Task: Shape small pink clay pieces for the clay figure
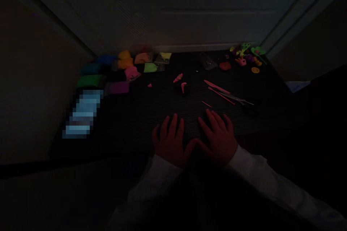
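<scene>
The scene is very dark. My left hand and my right hand lie flat side by side on the near edge of a dark ribbed table, fingers stretched out and holding nothing. Both wear white sleeves. Just beyond my right fingers lies a thin pink stick. Further back sit small pink clay pieces, a pink modelling knife and scissors.
Several bright clay packets in blue, green, orange, pink and purple crowd the back left. Small clay figures and a red lump stand at the back right. A blurred light-blue patch lies left. A pale wall rises behind.
</scene>
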Tool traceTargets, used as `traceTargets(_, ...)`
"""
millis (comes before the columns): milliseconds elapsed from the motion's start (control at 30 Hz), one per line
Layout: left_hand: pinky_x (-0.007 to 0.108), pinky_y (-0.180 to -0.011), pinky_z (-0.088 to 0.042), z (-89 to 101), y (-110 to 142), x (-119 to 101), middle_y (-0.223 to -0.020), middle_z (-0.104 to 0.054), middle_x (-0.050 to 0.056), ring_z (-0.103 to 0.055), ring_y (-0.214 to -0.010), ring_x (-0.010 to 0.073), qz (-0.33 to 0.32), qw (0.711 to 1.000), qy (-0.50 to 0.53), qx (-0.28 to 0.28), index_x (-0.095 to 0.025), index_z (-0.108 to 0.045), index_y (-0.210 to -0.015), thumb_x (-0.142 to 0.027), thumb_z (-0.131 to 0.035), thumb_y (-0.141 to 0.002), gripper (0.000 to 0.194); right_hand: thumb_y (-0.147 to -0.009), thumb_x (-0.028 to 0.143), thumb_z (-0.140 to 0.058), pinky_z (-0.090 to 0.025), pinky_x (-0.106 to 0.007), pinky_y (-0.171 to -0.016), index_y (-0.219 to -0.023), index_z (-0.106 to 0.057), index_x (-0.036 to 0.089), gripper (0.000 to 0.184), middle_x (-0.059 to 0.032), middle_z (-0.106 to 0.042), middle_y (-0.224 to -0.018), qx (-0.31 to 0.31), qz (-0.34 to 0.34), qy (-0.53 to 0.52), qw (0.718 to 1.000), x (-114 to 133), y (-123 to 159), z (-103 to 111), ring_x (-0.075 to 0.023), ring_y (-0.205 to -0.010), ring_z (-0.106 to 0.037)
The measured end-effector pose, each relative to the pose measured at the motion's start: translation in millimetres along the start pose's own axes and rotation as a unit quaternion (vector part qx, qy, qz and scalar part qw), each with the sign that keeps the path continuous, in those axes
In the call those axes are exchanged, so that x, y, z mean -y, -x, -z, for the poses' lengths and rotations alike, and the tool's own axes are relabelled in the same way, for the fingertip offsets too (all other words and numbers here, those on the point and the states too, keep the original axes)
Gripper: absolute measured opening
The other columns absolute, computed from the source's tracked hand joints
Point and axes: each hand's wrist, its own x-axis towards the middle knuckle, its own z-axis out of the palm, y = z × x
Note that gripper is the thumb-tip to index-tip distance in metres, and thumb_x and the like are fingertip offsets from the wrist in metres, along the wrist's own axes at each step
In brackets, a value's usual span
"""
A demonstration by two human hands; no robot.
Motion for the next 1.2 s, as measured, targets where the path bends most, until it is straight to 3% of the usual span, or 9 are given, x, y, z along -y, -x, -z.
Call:
traceTargets(133,0.049,-0.087,-0.032,-0.8,-1,18,-0.124,-0.050,0.012,-0.042,-0.114,0.0315,-0.025,0.999,-0.002,-0.034,-0.016,-0.055,-0.112,-0.037,-0.048,-0.077,0.042,-0.081,0.054,-0.034,-0.012,-0.054,-0.100,-0.127,-0.039,0.019,0.059,-0.0164,-0.025,-0.139,-0.025,0.006,-0.016,1.000,-4,-3,1,-0.0288,-0.127,-0.023)
traceTargets(300,0.047,-0.081,-0.039,-7.2,-11,41,-0.113,-0.058,0.009,-0.047,-0.110,0.0303,-0.052,0.995,0.018,-0.078,-0.022,-0.063,-0.096,-0.031,-0.055,-0.074,0.025,-0.083,0.042,-0.041,-0.018,-0.051,-0.099,-0.118,-0.049,0.025,0.040,-0.0123,-0.034,-0.136,-0.057,0.049,-0.057,0.996,-13,-16,1,-0.0255,-0.125,-0.027)
traceTargets(633,0.050,-0.080,-0.040,-13.0,-35,53,-0.110,-0.060,0.003,-0.045,-0.110,0.0299,-0.049,0.996,0.076,-0.015,-0.031,-0.067,-0.084,-0.031,-0.055,-0.075,0.015,-0.076,0.035,-0.056,-0.013,-0.054,-0.100,-0.089,-0.064,0.033,0.016,-0.0016,-0.046,-0.129,-0.095,0.094,-0.126,0.983,-9,-44,-11,-0.0250,-0.122,-0.033)
traceTargets(800,0.050,-0.082,-0.039,-8.8,-37,50,-0.106,-0.062,0.002,-0.046,-0.110,0.0289,-0.039,0.992,0.116,-0.004,-0.031,-0.067,-0.079,-0.028,-0.055,-0.076,0.012,-0.077,0.033,-0.055,-0.014,-0.052,-0.101,-0.080,-0.064,0.030,0.010,0.0013,-0.048,-0.126,-0.091,0.087,-0.142,0.982,-8,-45,-14,-0.0230,-0.122,-0.035)
traceTargets(1033,0.050,-0.083,-0.040,-0.7,-39,40,-0.097,-0.064,0.005,-0.050,-0.105,0.0286,-0.026,0.987,0.155,-0.016,-0.022,-0.066,-0.075,-0.020,-0.057,-0.074,0.010,-0.080,0.029,-0.052,-0.016,-0.051,-0.101,-0.083,-0.062,0.026,0.011,-0.0003,-0.052,-0.123,-0.084,0.086,-0.141,0.983,-6,-49,-11,-0.0218,-0.120,-0.038)
traceTargets(1200,0.049,-0.085,-0.040,3.7,-38,38,-0.099,-0.063,0.004,-0.048,-0.107,0.0280,-0.018,0.988,0.154,0.002,-0.023,-0.066,-0.078,-0.019,-0.057,-0.074,0.010,-0.080,0.029,-0.051,-0.018,-0.052,-0.101,-0.083,-0.062,0.025,0.012,-0.0019,-0.052,-0.123,-0.082,0.091,-0.135,0.983,-5,-50,-9,-0.0230,-0.119,-0.039)
